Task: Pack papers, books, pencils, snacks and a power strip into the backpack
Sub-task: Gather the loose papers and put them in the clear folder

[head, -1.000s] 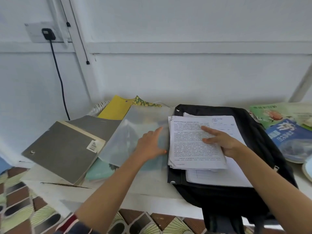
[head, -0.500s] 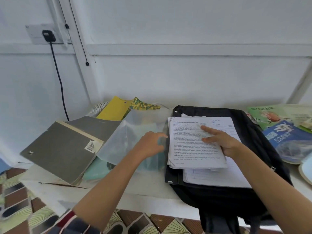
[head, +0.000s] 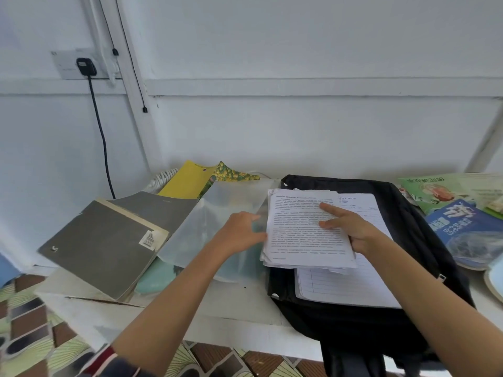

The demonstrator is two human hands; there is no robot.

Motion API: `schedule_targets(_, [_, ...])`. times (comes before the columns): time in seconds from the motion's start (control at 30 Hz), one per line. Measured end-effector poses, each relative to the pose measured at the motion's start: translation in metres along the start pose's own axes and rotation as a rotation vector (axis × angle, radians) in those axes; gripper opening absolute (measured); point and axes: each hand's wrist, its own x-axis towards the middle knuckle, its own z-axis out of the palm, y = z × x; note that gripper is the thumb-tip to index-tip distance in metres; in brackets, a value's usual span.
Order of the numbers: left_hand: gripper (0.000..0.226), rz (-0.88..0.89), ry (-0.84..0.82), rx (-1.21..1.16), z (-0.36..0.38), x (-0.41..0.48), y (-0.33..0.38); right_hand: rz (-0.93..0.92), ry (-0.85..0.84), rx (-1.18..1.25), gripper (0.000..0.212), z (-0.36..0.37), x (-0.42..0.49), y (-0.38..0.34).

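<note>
Both hands meet at 12 o'clock over the worktop (head: 231, 306). Left hand (head: 239, 232): fingers loosely curled vs the papers' left edge, can't tell if pinching. Right hand (head: 345, 227): flat on top, index out, pressing, holds nothing. Papers (head: 299, 248) lie on the flat backpack (head: 416, 254), long axis 6-to-12; R hand nearer. Bag mouth prob. at 12.

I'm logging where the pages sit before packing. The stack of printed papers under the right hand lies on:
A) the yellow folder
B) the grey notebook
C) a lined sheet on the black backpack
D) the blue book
C: the stack of printed papers, with the right hand resting on it, lies over a lined sheet on top of the black backpack.
</note>
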Motion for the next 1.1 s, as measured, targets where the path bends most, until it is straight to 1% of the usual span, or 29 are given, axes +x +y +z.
schedule_targets(0.03, [0.045,0.023,0.003,0.000,-0.002,-0.003,0.003,-0.020,-0.004,0.015,0.058,0.006,0.000,0.001])
schedule_targets(0.07, [0.049,0.037,-0.004,-0.005,-0.003,-0.003,0.003,-0.040,-0.009,0.020,0.060,0.013,0.001,0.002])
schedule_targets(0.13, [0.047,0.062,0.002,-0.020,-0.004,-0.005,0.005,-0.082,-0.011,-0.006,0.063,0.027,0.003,0.005])
schedule_targets(0.23, [0.053,0.051,0.015,-0.024,-0.004,-0.006,0.006,-0.144,-0.011,-0.118,0.065,0.050,0.004,0.008])
schedule_targets(0.3, [0.053,0.039,0.023,-0.034,-0.004,-0.006,0.005,-0.182,-0.017,-0.184,0.066,0.064,0.004,0.010])
schedule_targets(0.4, [0.056,0.041,0.039,-0.032,-0.004,-0.006,0.007,-0.189,-0.024,-0.169,0.071,0.076,0.008,0.013])
schedule_targets(0.47, [0.064,0.038,0.046,-0.007,-0.004,-0.005,0.008,-0.180,0.003,-0.188,0.079,0.076,0.011,0.015])
schedule_targets(0.53, [0.066,0.051,0.048,0.011,-0.004,-0.005,0.008,-0.164,0.047,-0.236,0.084,0.071,0.012,0.017])
schedule_targets(0.7, [0.064,0.057,0.069,0.069,-0.001,-0.003,0.016,-0.175,0.132,-0.188,0.075,0.074,0.011,0.022])
schedule_targets(0.77, [0.057,0.080,0.076,0.098,-0.001,-0.005,0.020,-0.197,0.100,-0.164,0.074,0.086,0.012,0.027])
schedule_targets(0.83, [0.055,0.090,0.017,0.109,-0.006,-0.005,0.022,-0.205,0.073,-0.153,0.071,0.096,0.015,0.035])
schedule_targets(0.87, [0.055,0.089,-0.014,0.079,-0.011,-0.005,0.021,-0.207,0.070,-0.144,0.065,0.099,0.015,0.036])
schedule_targets(0.9, [0.054,0.075,-0.021,0.012,-0.018,-0.003,0.016,-0.203,0.067,-0.132,0.057,0.099,0.013,0.036])
schedule_targets(0.93, [0.052,0.047,0.016,-0.064,-0.027,-0.002,0.008,-0.190,0.055,-0.127,0.045,0.099,0.010,0.035])
schedule_targets(0.97, [0.050,-0.003,0.099,-0.119,-0.037,0.001,-0.003,-0.175,0.033,-0.147,0.034,0.097,0.008,0.032])
schedule_targets(1.0, [0.050,-0.075,0.200,-0.124,-0.048,0.004,-0.016,-0.162,0.008,-0.201,0.027,0.095,0.005,0.030])
schedule_targets(1.03, [0.051,-0.170,0.286,-0.077,-0.057,0.005,-0.031,-0.152,-0.006,-0.279,0.027,0.092,0.003,0.028])
schedule_targets(1.07, [0.054,-0.267,0.334,-0.022,-0.064,0.006,-0.045,-0.146,-0.008,-0.357,0.029,0.090,0.002,0.027])
schedule_targets(1.1, [0.057,-0.347,0.339,-0.007,-0.069,0.006,-0.059,-0.143,-0.004,-0.412,0.031,0.089,0.000,0.025])
